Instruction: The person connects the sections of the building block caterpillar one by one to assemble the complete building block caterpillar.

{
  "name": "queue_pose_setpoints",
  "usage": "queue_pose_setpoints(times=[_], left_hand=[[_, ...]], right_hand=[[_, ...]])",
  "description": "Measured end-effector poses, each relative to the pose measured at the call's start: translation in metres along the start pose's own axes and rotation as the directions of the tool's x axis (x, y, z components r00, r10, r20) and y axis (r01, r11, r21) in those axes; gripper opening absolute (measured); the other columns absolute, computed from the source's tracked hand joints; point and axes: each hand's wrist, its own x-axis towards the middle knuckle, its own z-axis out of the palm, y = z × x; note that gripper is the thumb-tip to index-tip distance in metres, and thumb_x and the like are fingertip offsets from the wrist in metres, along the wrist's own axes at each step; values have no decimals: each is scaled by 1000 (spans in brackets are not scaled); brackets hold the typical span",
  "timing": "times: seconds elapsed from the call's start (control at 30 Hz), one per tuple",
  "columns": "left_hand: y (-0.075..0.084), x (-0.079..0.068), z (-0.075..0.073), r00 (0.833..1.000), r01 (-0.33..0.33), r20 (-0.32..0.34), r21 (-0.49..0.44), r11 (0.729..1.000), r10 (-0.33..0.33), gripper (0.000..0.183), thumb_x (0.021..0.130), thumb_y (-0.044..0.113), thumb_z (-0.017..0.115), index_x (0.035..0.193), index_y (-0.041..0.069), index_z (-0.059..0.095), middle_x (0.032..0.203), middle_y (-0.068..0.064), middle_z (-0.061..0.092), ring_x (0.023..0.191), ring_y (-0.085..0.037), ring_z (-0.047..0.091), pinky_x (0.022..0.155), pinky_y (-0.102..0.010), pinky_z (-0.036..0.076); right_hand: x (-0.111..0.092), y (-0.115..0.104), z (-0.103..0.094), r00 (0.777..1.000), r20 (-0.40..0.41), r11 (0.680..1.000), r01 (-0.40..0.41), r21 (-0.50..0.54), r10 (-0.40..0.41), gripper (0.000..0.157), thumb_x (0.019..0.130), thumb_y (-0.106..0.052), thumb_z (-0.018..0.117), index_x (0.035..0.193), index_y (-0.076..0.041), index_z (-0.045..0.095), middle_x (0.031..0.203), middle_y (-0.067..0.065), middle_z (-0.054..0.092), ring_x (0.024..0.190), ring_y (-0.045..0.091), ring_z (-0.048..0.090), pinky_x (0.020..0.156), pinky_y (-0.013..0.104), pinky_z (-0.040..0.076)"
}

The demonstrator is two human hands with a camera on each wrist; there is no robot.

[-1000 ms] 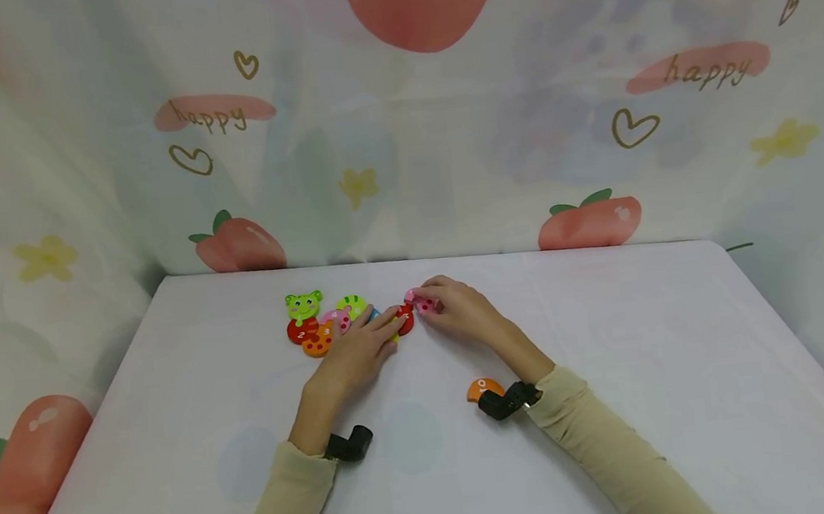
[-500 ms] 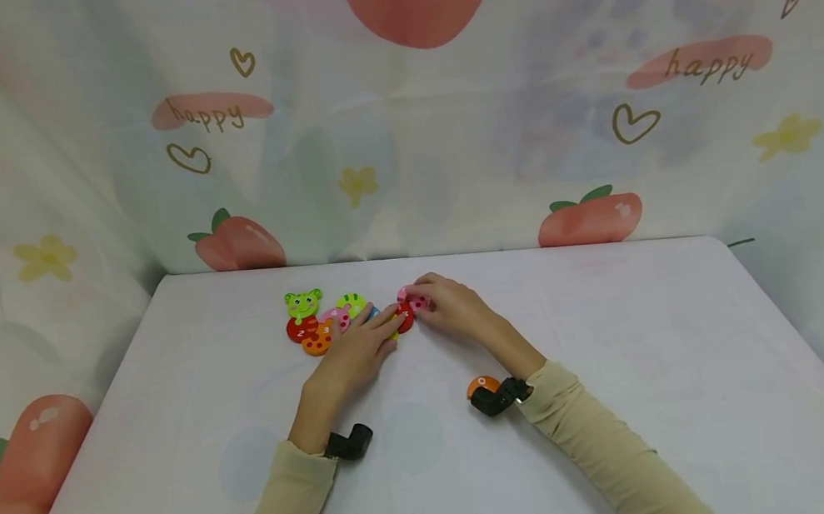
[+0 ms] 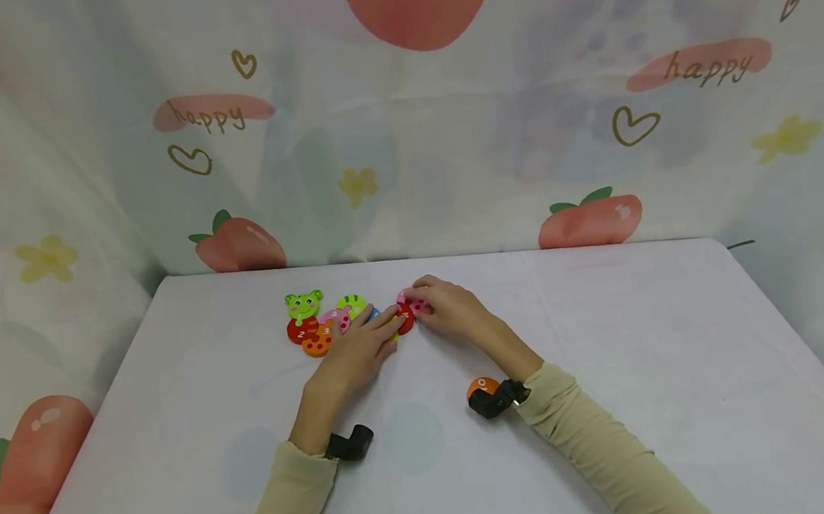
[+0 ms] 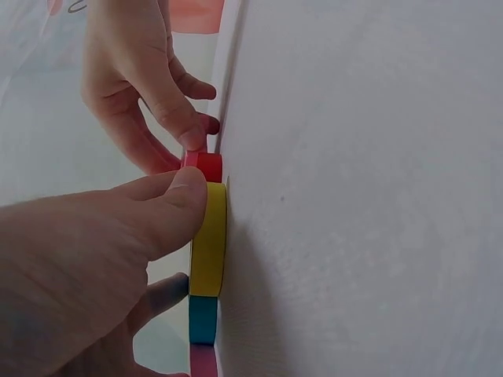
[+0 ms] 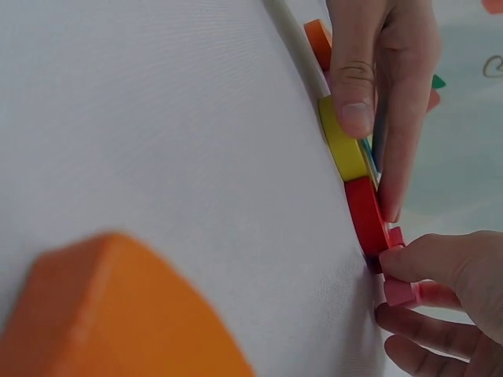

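My right hand (image 3: pixel 455 309) pinches a pink puzzle piece (image 5: pixel 399 293) between thumb and fingers, right at the edge of a red piece (image 5: pixel 366 217). My left hand (image 3: pixel 350 357) rests on the row with fairly straight fingers. Its thumb lies at a yellow piece (image 4: pixel 209 239), and a fingertip reaches the red one. The joined pieces form a caterpillar: a green smiling head (image 3: pixel 303 305), a red piece marked 2 (image 3: pixel 302 330), a spotted orange piece marked 3 (image 3: pixel 316 341), a spotted pink piece (image 3: pixel 336 318) and a green striped piece (image 3: pixel 350 305). My left hand hides part of the row.
A loose orange piece (image 3: pixel 481 386) lies on the white table (image 3: pixel 618 352), beside the camera on my right wrist (image 3: pixel 498 399). It looms large in the right wrist view. A printed cloth (image 3: pixel 441 170) hangs behind the table's far edge.
My right hand has shifted slightly left, bringing the pink piece up against the red piece at the row's right end. My left hand has stayed in place.
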Motion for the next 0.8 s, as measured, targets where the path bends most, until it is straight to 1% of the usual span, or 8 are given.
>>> queue_pose_setpoints(times=[0.13,0.4,0.8], left_hand=[[2,-1,0,1000,15,1,4,1000,-15,51,98,32,55,147,31,42,158,9,33,150,-30,23,115,-70,10],[3,0,1,1000,25,-8,8,1000,-25,50,98,31,56,147,32,43,158,9,34,150,-30,24,114,-72,11],[3,0,2,999,30,-24,16,999,-29,49,98,32,55,145,32,45,158,9,34,149,-30,26,113,-72,12]], right_hand=[[-1,0,0,1000,1,1000,-4,-6,4,39,93,-17,65,132,-13,62,136,12,57,113,27,63,96,43,53],[-2,-1,0,1000,2,1000,-13,4,13,39,92,-17,65,131,-12,62,136,13,57,116,28,61,99,44,52],[-3,2,3,1000,-12,1000,-11,12,11,38,92,-18,66,129,-9,63,131,14,61,114,29,62,98,42,52]])
